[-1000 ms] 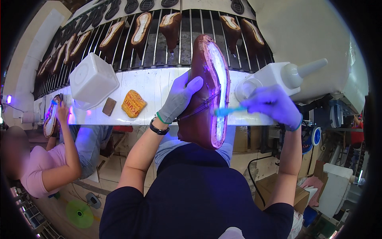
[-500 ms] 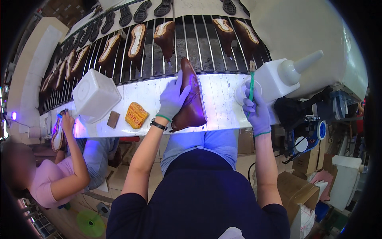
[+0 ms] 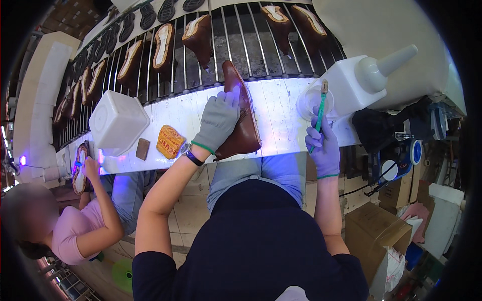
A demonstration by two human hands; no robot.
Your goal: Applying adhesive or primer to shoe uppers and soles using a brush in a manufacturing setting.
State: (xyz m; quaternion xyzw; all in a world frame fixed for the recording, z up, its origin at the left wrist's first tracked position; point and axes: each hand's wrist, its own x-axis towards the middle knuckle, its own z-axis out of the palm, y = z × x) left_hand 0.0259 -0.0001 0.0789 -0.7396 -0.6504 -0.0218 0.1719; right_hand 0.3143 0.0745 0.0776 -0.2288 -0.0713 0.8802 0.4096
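A brown leather boot (image 3: 243, 134) lies on its side on the white bench, its sole edge turned to the right. My left hand (image 3: 218, 121), in a grey glove, is closed over the boot's left side, fingers across the leather near the ankle. In my gloved right hand (image 3: 324, 146) is a green-handled brush (image 3: 320, 116), held upright with its bristles upward. Behind the brush stands a small clear cup (image 3: 303, 106), beside a white plastic squeeze bottle (image 3: 346, 90) with a long nozzle. Whether the brush touches the cup cannot be made out.
A white plastic container (image 3: 118, 123), a brown block (image 3: 143, 149) and a yellow printed lump (image 3: 169, 142) sit on the bench to the left. Beyond, several boots lie soles-up on a metal rack (image 3: 228, 40). At far left a co-worker's hand (image 3: 91, 169) works on another shoe.
My left hand has turned and slid further over the boot, its back now facing up. The brush in my right hand has shifted slightly. The co-worker's shoe has changed its angle.
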